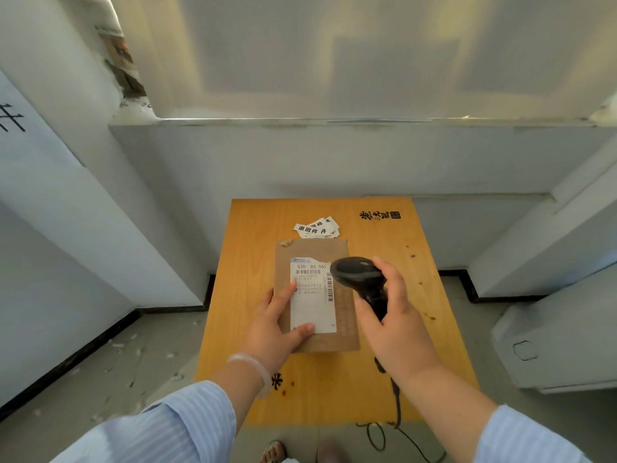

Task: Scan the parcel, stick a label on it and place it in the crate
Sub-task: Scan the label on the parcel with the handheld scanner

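A flat brown cardboard parcel (317, 255) lies on the small wooden table (247, 262), with a white shipping label (314, 305) and barcodes on its top. My left hand (275, 324) grips the parcel's near left edge, thumb on the label. My right hand (397, 322) holds a black barcode scanner (359, 274), whose head hovers just over the label's right side. A small pile of white stickers (317, 227) with black characters sits on the table just beyond the parcel. No crate is in view.
The scanner's black cable (397, 406) runs off the table's near edge to the floor. White walls close in behind and on both sides. A grey-white box-like unit (561, 342) stands on the right. My feet show below the table.
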`<state>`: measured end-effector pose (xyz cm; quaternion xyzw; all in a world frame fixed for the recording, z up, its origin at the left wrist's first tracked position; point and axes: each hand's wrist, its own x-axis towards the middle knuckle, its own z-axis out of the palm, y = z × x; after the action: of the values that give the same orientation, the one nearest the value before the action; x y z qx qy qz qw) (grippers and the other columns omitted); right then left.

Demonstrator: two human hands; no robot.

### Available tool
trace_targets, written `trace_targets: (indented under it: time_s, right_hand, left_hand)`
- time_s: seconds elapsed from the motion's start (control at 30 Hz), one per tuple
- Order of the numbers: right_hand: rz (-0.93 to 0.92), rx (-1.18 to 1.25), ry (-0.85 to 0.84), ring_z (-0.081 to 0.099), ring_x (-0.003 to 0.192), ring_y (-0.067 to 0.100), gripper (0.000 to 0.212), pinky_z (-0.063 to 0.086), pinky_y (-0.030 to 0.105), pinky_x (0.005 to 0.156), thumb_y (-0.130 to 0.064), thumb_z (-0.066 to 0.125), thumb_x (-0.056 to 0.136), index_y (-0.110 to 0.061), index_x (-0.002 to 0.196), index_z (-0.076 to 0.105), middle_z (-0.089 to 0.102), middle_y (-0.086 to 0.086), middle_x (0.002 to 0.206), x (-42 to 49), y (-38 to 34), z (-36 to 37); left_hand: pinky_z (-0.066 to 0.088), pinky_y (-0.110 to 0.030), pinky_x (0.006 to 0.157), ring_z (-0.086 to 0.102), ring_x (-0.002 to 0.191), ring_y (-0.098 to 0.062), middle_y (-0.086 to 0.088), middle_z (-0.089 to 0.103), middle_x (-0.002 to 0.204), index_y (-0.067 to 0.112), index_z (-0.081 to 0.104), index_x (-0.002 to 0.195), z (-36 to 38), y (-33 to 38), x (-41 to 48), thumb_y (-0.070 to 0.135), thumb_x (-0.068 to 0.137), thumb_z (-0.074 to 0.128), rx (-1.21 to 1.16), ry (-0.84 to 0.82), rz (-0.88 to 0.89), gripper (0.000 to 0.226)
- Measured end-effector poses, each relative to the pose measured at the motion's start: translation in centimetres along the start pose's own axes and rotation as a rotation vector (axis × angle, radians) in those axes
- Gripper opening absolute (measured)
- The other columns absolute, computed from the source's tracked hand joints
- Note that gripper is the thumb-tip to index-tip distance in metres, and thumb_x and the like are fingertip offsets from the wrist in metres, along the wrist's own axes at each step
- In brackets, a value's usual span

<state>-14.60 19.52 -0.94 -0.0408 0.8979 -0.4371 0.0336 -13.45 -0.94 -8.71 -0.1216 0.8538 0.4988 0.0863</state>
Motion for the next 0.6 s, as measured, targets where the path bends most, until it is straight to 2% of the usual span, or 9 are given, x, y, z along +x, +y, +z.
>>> trace_targets:
  time_s: [0.1, 0.3, 0.47, 0.6]
  right_hand:
    - [-0.025, 0.035, 0.004, 0.061, 0.099, 0.014, 0.058, 0.056, 0.038, 0.079, -0.036, 0.05, 0.095, -0.053, 0.138, 0.014, 0.058, -0.005, 0.12, -0.1, -1.3, 0.5]
    - [-0.052, 0.108, -0.014, 0.056, 0.109, 0.012, 0.052, 0.053, 0.033, 0.086, -0.035, 0.048, 0.096, -0.053, 0.132, 0.015, 0.051, -0.006, 0.129, -0.6, -2.2, 1.3]
    - [-0.056, 0.107, 0.002, 0.057, 0.104, 0.011, 0.051, 0.052, 0.026, 0.079, -0.032, 0.046, 0.096, -0.056, 0.128, 0.014, 0.051, -0.007, 0.127, -1.1, -2.4, 1.9]
    - [-0.048, 0.083, 0.003, 0.059, 0.098, 0.013, 0.051, 0.048, 0.018, 0.07, -0.032, 0.045, 0.096, -0.052, 0.13, 0.012, 0.053, -0.005, 0.124, -1.2, -2.5, 2.1]
  left_hand:
    - [0.037, -0.043, 0.111, 0.031, 0.138, -0.021, 0.003, 0.026, 0.155, 0.059, 0.028, 0.138, 0.3, 0.3, 0.5, 0.041, 0.075, 0.077, 0.007, 0.018, 0.032, 0.081]
    - [0.035, -0.04, 0.112, 0.027, 0.14, -0.02, 0.003, 0.021, 0.156, 0.056, 0.028, 0.139, 0.5, 0.0, 0.7, 0.04, 0.077, 0.076, 0.034, 0.008, 0.055, 0.08]
    - [0.035, -0.039, 0.113, 0.025, 0.14, -0.02, 0.004, 0.02, 0.157, 0.054, 0.028, 0.141, 0.7, -0.3, 0.8, 0.037, 0.078, 0.075, 0.026, -0.006, 0.04, 0.081]
    - [0.032, -0.04, 0.114, 0.021, 0.143, -0.021, 0.004, 0.016, 0.159, 0.055, 0.026, 0.141, 0.7, -0.1, 0.8, 0.037, 0.08, 0.074, 0.036, -0.009, 0.034, 0.08]
